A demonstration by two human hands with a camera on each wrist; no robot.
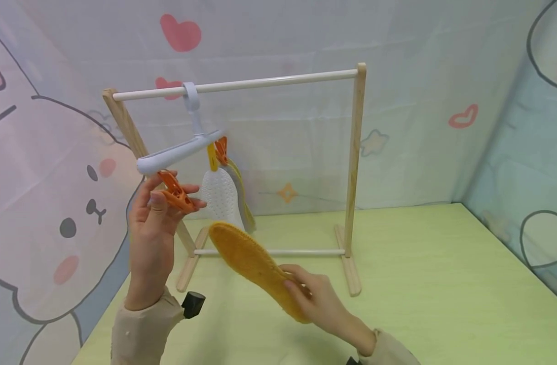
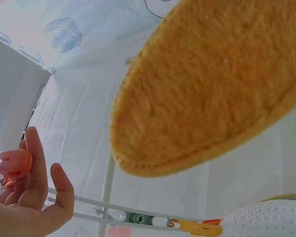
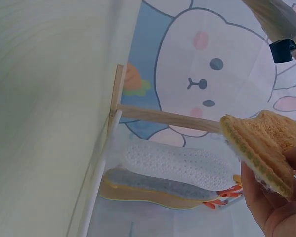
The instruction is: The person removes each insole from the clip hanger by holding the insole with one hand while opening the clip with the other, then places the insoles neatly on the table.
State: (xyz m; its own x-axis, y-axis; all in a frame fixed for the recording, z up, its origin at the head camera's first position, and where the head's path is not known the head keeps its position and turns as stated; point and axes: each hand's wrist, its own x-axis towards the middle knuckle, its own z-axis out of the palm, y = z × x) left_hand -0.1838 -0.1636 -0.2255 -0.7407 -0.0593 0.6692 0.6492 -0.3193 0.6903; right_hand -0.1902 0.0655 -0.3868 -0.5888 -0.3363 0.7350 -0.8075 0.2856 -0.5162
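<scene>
My left hand (image 1: 152, 228) pinches an orange clothespin (image 1: 175, 192) that hangs under the near end of a white hanger (image 1: 173, 152). In the left wrist view its other fingers stick out past the clothespin. My right hand (image 1: 321, 299) grips a fuzzy mustard-coloured insole (image 1: 255, 258) near one end, thumb on one face and fingers behind. The insole's free end points up and left, below the orange clothespin and apart from it. From the hanger's far end hang a white dotted insole (image 1: 220, 195) under a yellow clothespin (image 1: 212, 156) and a grey insole with yellowish edging (image 1: 242, 195) under another orange clothespin (image 1: 221, 150).
The hanger hooks onto the white top rod (image 1: 278, 81) of a wooden-post rack (image 1: 355, 162). The rack's feet (image 1: 348, 268) stand on a pale green tabletop (image 1: 424, 284). A printed cloth backdrop (image 1: 419, 61) rises behind and at both sides.
</scene>
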